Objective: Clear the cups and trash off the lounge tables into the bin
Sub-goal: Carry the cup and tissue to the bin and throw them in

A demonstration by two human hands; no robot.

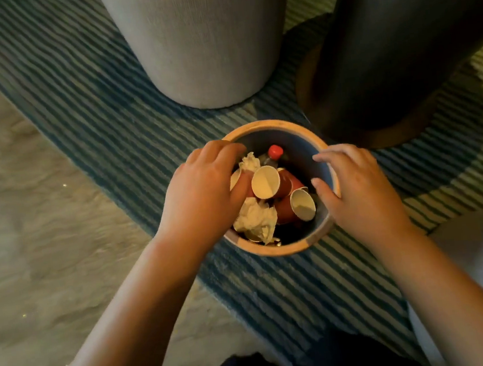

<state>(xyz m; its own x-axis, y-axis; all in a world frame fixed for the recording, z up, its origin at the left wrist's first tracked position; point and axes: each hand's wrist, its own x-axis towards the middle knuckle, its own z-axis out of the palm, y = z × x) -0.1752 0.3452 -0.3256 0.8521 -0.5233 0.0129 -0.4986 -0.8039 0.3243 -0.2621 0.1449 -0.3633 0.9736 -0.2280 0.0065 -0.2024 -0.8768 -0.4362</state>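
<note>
Left hand [205, 192]: over the left edge of the bin [267, 125], fingers curled down into the contents, thumb against the nearer of the red cups [265, 181]. Fingertips are hidden among the paper, so I cannot tell whether I am pinching something or only pushing it down.

Right hand [360, 188]: released, fingers relaxed and spread, at the bin's right rim, thumb just inside the wall. It looks like a steadying touch. It grips nothing.

Bin contents: several red cups lying tilted with their pale insides showing, a wad of crumpled tissue [255, 217] at the near left with another scrap further in, and a bottle [275, 152] with a red cap at the far side. The load sits close to the rim.

Surroundings: the bin stands on a striped rug [107, 107], near a grey round stool [207, 43] and just beside a dark furniture base [399, 47]. Pale floor [13, 206] lies to the left. No lounge table top is in view.

Judgement: this is the deposit step, with the trash going in or being packed down. Next I need to draw the left hand out cleanly without dragging a cup over the rim, then check the tables for leftovers. Risk: the tilted cups could spill out if knocked.
</note>
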